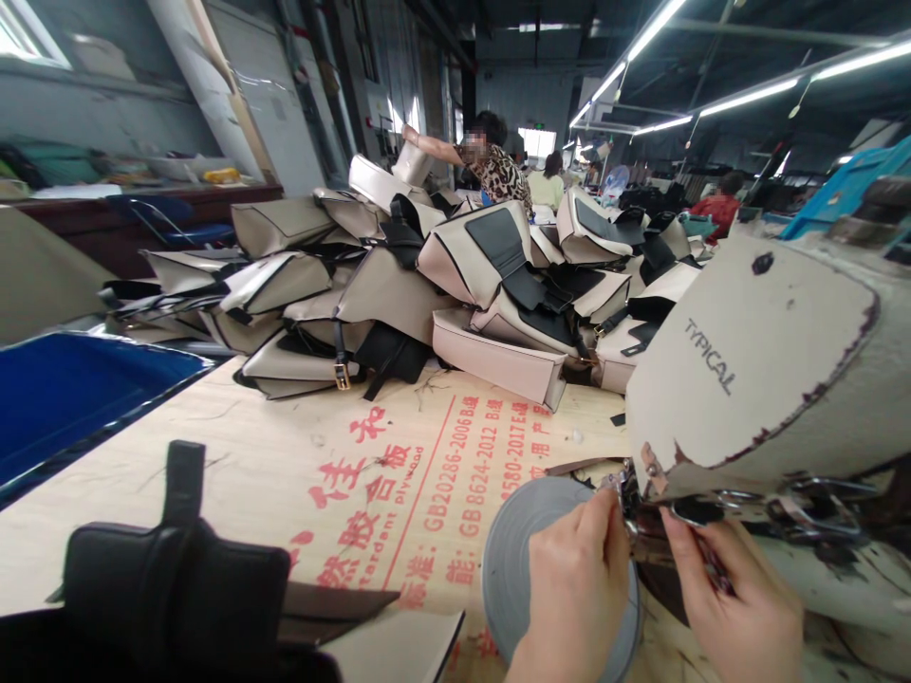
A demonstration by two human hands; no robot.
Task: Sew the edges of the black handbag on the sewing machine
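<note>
My left hand (578,588) and my right hand (740,607) are close together under the head of a worn white sewing machine (754,370) marked TYPICAL. Both pinch a small dark brown strap piece (644,545) at the needle area; what exactly each finger grips is partly hidden. A grey round disc (516,560) lies on the table beneath my left hand.
The plywood table (342,474) carries red printed lettering. A big heap of beige-and-black bags (455,285) fills its far side. Black bag parts (177,588) lie at the near left, a blue surface (64,389) at the left. A person (498,161) works behind the heap.
</note>
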